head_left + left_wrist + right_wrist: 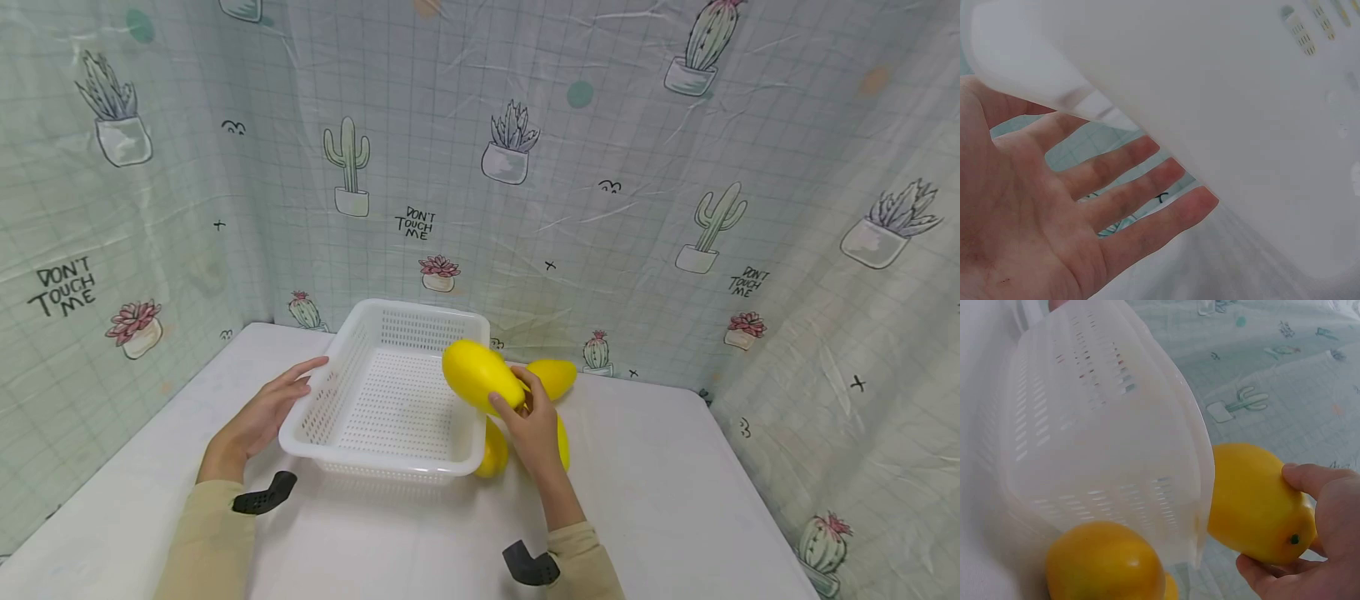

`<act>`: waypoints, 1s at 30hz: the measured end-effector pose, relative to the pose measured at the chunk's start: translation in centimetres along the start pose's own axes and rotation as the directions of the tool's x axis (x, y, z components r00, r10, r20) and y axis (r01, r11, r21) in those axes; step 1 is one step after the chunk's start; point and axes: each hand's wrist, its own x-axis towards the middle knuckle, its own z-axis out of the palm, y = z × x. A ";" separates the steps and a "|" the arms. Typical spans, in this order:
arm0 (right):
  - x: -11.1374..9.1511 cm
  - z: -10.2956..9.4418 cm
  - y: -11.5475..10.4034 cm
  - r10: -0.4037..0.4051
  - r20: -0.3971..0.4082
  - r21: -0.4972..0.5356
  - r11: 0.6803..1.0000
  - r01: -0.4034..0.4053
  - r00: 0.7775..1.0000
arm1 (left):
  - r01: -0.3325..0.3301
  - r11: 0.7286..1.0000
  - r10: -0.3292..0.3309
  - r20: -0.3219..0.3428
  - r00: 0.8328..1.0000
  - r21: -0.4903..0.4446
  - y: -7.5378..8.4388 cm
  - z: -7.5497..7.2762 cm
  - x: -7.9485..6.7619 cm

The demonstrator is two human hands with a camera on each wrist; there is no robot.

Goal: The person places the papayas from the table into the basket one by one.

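A white plastic basket (382,461) with slotted walls stands on the table. My left hand (258,421) is at its left rim, and in the left wrist view the straight fingers (1141,219) touch its outer wall. My right hand (534,429) holds a large yellow mango (478,372) by one end, thumb on one side and fingers on the other. The mango is raised, its far end over the basket's right rim. In the right wrist view, a dark stem spot shows on the held mango (1254,500). Inside the basket, only the perforated floor shows.
Beside the basket's right wall lie more yellow mangoes: one at the back (555,377), one near the front corner (491,450) and one partly hidden behind my right wrist (562,442). A cactus-print curtain (450,167) surrounds the white table (660,500).
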 end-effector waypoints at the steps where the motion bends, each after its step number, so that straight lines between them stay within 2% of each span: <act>1: 0.0 0.0 -0.1 0.003 0.002 0.002 1.000 -0.003 1.000 | -0.001 1.000 0.001 0.001 1.000 -0.001 0.0 0.0 0.0; 9: -1.2 -0.2 -3.0 -0.012 0.014 -0.025 1.000 0.012 1.000 | 0.000 1.000 0.000 0.003 1.000 -0.008 0.2 0.2 0.0; 13: -1.4 -0.2 -3.3 -0.030 0.013 -0.038 0.999 0.030 0.999 | 0.001 1.000 -0.001 0.004 1.000 -0.004 0.2 0.2 0.0; 16: -1.3 -0.2 -3.1 -0.027 0.012 -0.042 0.999 0.028 1.000 | 0.002 1.000 -0.002 0.004 1.000 -0.006 0.3 0.3 0.1; 23: 0.3 0.1 0.6 -0.068 0.013 -0.039 0.997 0.068 0.998 | 0.007 1.000 -0.007 -0.009 1.000 -0.007 0.3 0.3 0.1; 30: 0.3 0.1 0.6 -0.072 0.024 -0.022 0.997 0.073 0.997 | 0.017 1.000 -0.017 -0.016 1.000 -0.005 0.2 0.2 0.1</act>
